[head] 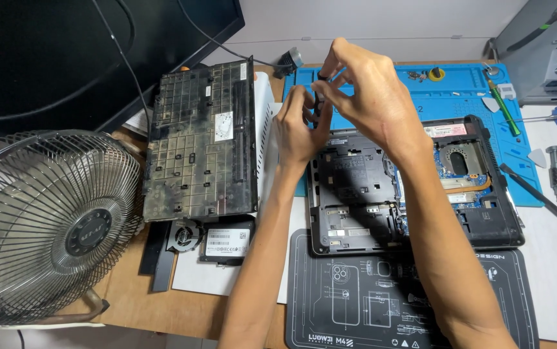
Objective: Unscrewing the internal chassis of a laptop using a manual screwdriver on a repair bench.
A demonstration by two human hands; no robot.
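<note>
Hands, small black part, opened laptop

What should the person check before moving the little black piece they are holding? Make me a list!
1. Both hands on the small black part: ok, left hand and right hand pinch it above the opened laptop.
2. Part free of the laptop: cannot tell, the fingers hide it.
3. Laptop flat on the blue mat: ok.
4. Removed bottom cover out of the way: ok, it lies left of the hands.
5. Loose cooling fan and drive set aside: ok, below the cover.
</note>
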